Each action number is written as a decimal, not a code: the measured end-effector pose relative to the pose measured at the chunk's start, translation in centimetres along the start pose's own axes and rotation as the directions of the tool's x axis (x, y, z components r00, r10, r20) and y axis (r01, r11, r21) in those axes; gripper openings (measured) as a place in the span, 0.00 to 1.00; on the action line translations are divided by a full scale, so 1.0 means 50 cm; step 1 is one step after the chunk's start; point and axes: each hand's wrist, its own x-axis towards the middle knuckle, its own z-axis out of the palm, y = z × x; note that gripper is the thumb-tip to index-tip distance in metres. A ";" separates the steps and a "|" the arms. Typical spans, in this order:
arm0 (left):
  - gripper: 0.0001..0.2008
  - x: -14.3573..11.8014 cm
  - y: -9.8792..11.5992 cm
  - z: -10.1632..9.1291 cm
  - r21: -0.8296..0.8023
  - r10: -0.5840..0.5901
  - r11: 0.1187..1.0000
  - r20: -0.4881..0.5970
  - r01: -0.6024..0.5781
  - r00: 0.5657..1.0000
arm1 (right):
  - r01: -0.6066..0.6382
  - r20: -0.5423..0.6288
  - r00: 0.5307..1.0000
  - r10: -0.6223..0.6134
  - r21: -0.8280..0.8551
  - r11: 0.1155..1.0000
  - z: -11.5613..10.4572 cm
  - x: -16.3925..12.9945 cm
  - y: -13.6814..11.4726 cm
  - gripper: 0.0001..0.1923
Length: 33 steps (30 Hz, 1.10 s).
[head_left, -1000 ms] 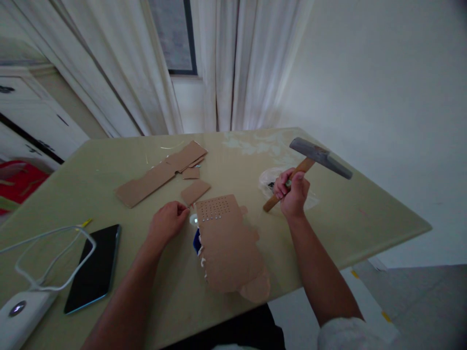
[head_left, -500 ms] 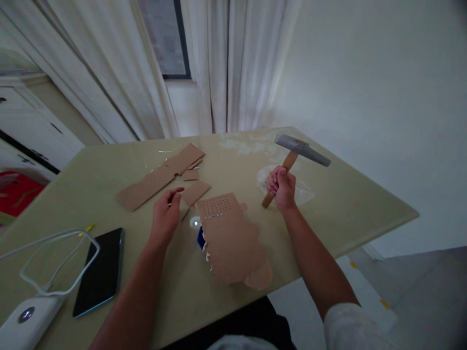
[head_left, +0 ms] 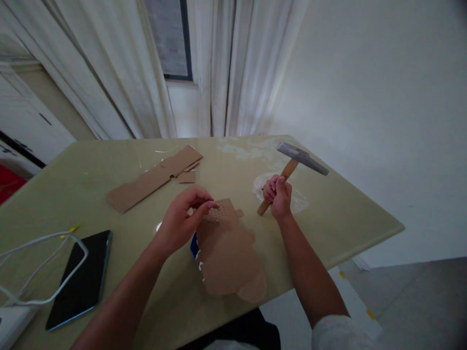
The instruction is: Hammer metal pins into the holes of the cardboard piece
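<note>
The hammer (head_left: 292,167), right of frame centre, is gripped by its wooden handle in the closed right hand (head_left: 278,197), while the left hand (head_left: 182,221) pinches fingertips over the perforated cardboard (head_left: 228,248), holding nothing discernible.

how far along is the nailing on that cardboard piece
Partly done: the near cardboard piece already shows rows of small dots near its top end, nails or holes, too small to tell. In hand: the left hand pinches at that dotted patch, while the right hand grips the hammer raised off the table. Most of the piece below the dots is still plain.
</note>
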 end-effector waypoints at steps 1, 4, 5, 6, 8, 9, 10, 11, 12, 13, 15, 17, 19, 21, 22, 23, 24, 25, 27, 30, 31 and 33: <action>0.11 0.010 0.012 -0.003 0.077 0.005 0.997 0.118 -0.014 0.993 | -0.004 0.003 1.000 0.004 0.002 1.000 -0.001 0.000 0.000 0.38; 0.09 0.040 0.035 -0.014 0.204 -0.009 0.976 0.359 -0.069 0.933 | 0.003 0.008 1.000 -0.004 0.025 1.000 -0.003 0.000 0.001 0.37; 0.08 0.048 0.038 -0.017 0.225 -0.014 0.971 0.398 -0.083 0.917 | 0.008 0.007 1.000 -0.009 0.033 0.999 -0.004 0.000 0.001 0.37; 0.08 0.054 0.041 -0.021 0.242 -0.019 0.966 0.424 -0.093 0.906 | 0.010 0.006 1.000 -0.010 0.036 0.999 -0.004 0.000 0.001 0.37; 0.08 0.061 0.043 -0.029 0.269 -0.025 0.957 0.448 -0.108 0.893 | 0.008 -0.003 1.000 -0.008 0.032 0.999 -0.004 -0.001 0.001 0.37; 0.08 0.064 0.043 -0.033 0.275 -0.026 0.955 0.457 -0.114 0.889 | 0.008 -0.005 1.000 -0.007 0.030 1.000 -0.003 -0.001 0.001 0.37; 0.08 0.065 0.043 -0.037 0.274 -0.026 0.955 0.464 -0.116 0.886 | 0.012 -0.008 1.000 -0.011 0.033 0.999 -0.003 -0.001 0.000 0.37; 0.08 0.067 0.044 -0.040 0.270 -0.026 0.956 0.470 -0.116 0.882 | 0.019 -0.012 1.000 -0.018 0.039 0.999 -0.003 -0.001 0.000 0.37; 0.08 0.068 0.044 -0.043 0.268 -0.027 0.957 0.475 -0.115 0.879 | 0.025 -0.014 1.000 -0.025 0.045 0.999 -0.003 -0.001 0.000 0.37; 0.08 0.070 0.044 -0.045 0.270 -0.032 0.956 0.480 -0.113 0.877 | 0.031 -0.017 0.999 -0.030 0.048 0.998 -0.003 -0.001 -0.001 0.37; 0.09 0.072 0.044 -0.045 0.297 -0.046 0.948 0.487 -0.116 0.872 | 0.030 -0.026 0.999 -0.029 0.047 0.998 -0.003 0.000 -0.002 0.37; 0.10 0.073 0.042 -0.043 0.340 -0.058 0.931 0.495 -0.132 0.867 | 0.021 -0.042 0.999 -0.019 0.040 0.999 -0.004 0.000 -0.003 0.38; 0.10 0.074 0.041 -0.041 0.378 -0.066 0.914 0.501 -0.150 0.863 | 0.012 -0.051 0.999 -0.010 0.034 0.999 -0.005 0.001 -0.004 0.38; 0.11 0.073 0.039 -0.039 0.403 -0.070 0.901 0.501 -0.161 0.863 | 0.003 -0.051 0.999 -0.002 0.030 1.000 -0.006 0.001 -0.005 0.39; 0.10 0.072 0.037 -0.038 0.408 -0.070 0.898 0.498 -0.163 0.864 | -0.001 -0.054 0.999 0.003 0.029 1.000 -0.006 0.001 -0.006 0.39; 0.10 0.072 0.036 -0.038 0.409 -0.067 0.898 0.494 -0.163 0.867 | -0.005 -0.061 0.998 0.007 0.027 1.000 -0.006 0.001 -0.007 0.39; 0.10 0.072 0.035 -0.037 0.406 -0.065 0.899 0.491 -0.162 0.869 | -0.010 -0.069 0.998 0.011 0.023 1.000 -0.005 0.001 -0.008 0.39; 0.09 0.071 0.034 -0.037 0.401 -0.061 0.902 0.488 -0.162 0.871 | -0.014 -0.077 0.997 0.015 0.016 1.000 -0.004 0.001 -0.009 0.39; 0.09 0.071 0.032 -0.035 0.393 -0.052 0.905 0.483 -0.163 0.874 | -0.017 -0.089 0.996 0.016 -0.006 1.000 -0.002 0.000 -0.010 0.40; 0.10 0.070 0.031 -0.030 0.376 -0.034 0.911 0.475 -0.168 0.880 | -0.003 -0.112 0.994 -0.001 -0.036 0.999 0.002 -0.002 -0.011 0.40; 0.10 0.070 0.031 -0.029 0.370 -0.028 0.913 0.474 -0.170 0.880 | 0.002 -0.116 0.993 -0.006 -0.038 0.999 0.003 -0.002 -0.011 0.40; 0.10 0.068 0.031 -0.026 0.367 -0.021 0.913 0.478 -0.178 0.878 | 0.009 -0.108 0.994 -0.012 -0.027 1.000 0.004 -0.004 -0.010 0.39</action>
